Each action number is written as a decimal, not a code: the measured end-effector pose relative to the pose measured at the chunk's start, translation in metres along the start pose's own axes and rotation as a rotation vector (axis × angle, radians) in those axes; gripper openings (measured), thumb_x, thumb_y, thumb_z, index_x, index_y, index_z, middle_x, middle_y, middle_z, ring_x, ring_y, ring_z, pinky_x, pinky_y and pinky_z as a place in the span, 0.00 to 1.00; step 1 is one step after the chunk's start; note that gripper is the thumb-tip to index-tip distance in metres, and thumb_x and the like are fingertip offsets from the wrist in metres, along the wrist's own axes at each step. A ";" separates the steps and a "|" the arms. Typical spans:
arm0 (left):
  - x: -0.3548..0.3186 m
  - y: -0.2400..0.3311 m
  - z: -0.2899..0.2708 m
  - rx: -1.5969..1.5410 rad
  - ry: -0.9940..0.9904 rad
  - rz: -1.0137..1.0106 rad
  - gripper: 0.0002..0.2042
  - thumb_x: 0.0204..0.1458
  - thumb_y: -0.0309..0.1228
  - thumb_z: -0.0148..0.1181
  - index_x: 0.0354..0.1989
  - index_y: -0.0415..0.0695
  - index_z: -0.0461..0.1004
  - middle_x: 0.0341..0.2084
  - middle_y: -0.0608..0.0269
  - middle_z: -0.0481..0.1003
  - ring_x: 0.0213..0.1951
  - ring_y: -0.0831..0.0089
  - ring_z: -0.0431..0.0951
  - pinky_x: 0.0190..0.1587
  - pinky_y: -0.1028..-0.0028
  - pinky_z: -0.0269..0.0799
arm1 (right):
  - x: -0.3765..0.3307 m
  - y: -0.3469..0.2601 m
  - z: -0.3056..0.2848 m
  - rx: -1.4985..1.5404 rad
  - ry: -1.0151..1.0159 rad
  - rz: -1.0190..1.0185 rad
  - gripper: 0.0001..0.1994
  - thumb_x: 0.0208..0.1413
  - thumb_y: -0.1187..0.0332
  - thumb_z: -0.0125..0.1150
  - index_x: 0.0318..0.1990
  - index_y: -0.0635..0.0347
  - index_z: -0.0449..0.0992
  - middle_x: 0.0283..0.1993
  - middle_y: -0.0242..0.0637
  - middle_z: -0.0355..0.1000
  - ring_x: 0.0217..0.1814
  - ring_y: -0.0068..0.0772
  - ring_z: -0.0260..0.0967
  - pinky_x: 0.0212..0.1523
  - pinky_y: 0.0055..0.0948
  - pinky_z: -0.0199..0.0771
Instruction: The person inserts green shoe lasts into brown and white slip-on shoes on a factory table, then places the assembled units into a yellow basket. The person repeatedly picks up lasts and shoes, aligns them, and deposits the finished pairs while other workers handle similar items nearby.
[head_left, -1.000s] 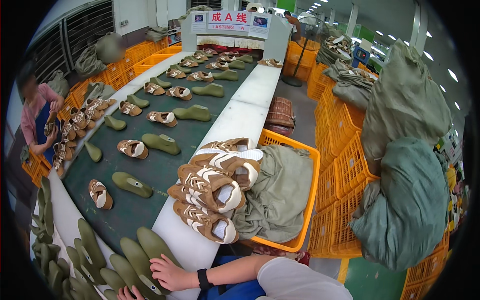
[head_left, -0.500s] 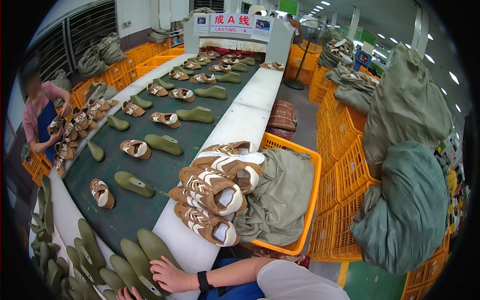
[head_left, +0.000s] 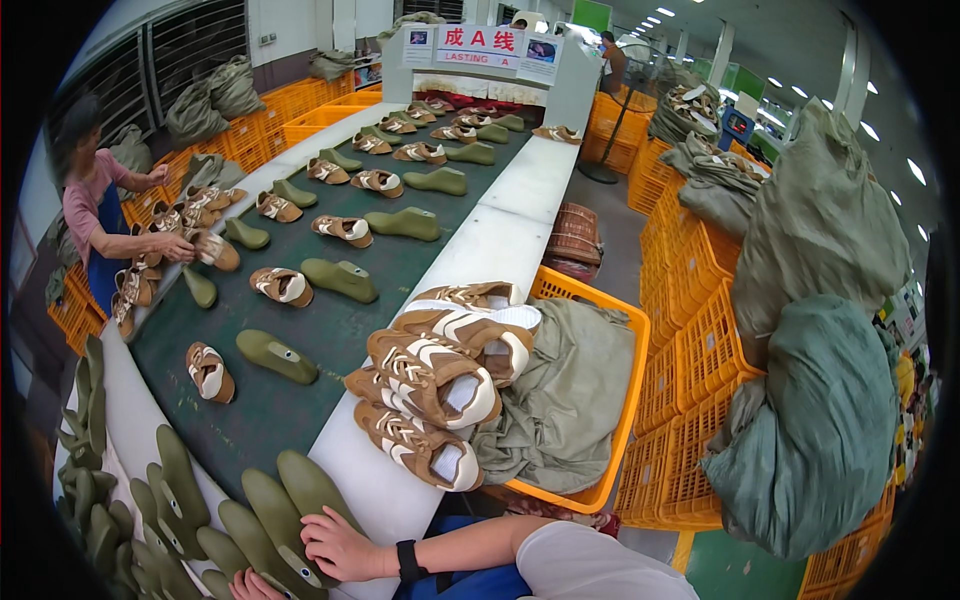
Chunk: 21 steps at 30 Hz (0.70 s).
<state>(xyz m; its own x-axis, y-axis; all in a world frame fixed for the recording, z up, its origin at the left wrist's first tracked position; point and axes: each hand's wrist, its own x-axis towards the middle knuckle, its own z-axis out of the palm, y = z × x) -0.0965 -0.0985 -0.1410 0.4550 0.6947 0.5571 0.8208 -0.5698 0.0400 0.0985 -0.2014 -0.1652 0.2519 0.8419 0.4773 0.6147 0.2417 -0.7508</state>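
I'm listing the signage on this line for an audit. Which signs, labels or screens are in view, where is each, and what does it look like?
White rectangular sign with red characters: top centre, above the far end of the green conveyor belt.
Two small dark picture panels: flanking that sign, on angled white boards.
Green wall panel: top, behind the sign.
Packages or screens: none clearly seen.

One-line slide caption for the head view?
Right hand rests on green shoe lasts beside a conveyor belt carrying brown shoe uppers.
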 end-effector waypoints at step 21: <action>-0.004 0.018 -0.007 -0.200 0.026 -0.295 0.14 0.45 0.38 0.66 0.36 0.41 0.77 0.42 0.55 0.73 0.54 0.48 0.66 0.57 0.56 0.62 | 0.008 0.004 -0.010 0.015 0.046 -0.131 0.06 0.38 0.73 0.62 0.27 0.51 0.75 0.39 0.33 0.69 0.53 0.46 0.62 0.49 0.47 0.58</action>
<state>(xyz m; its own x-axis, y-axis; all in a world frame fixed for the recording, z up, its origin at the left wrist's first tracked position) -0.0856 -0.1148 -0.1365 0.1978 0.8321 0.5182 0.8308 -0.4229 0.3619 0.1104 -0.1986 -0.1593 0.2046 0.7795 0.5920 0.6338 0.3554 -0.6870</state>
